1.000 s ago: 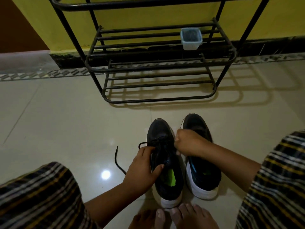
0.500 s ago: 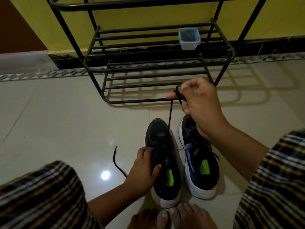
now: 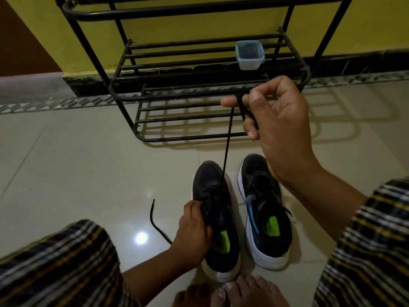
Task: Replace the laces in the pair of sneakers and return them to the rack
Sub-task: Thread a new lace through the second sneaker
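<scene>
Two black sneakers with white soles and green insole patches stand side by side on the floor, toes toward the rack. My left hand (image 3: 194,231) grips the left sneaker (image 3: 218,229) at its lacing area. My right hand (image 3: 272,120) is raised above the shoes and pinches a black lace (image 3: 227,147), which runs taut down to the left sneaker. The lace's other end (image 3: 155,220) trails loose on the floor left of that shoe. The right sneaker (image 3: 265,213) stands untouched, still laced.
A black metal shoe rack (image 3: 199,85) stands against the yellow wall just beyond the shoes. A small clear lidded container (image 3: 249,54) sits on its middle shelf. My bare feet (image 3: 241,293) touch the left sneaker's heel. Glossy tile floor extends left and right.
My right hand left the left sneaker's laces and rose toward the rack, drawing the lace out taut. My left hand stayed on the left sneaker.
</scene>
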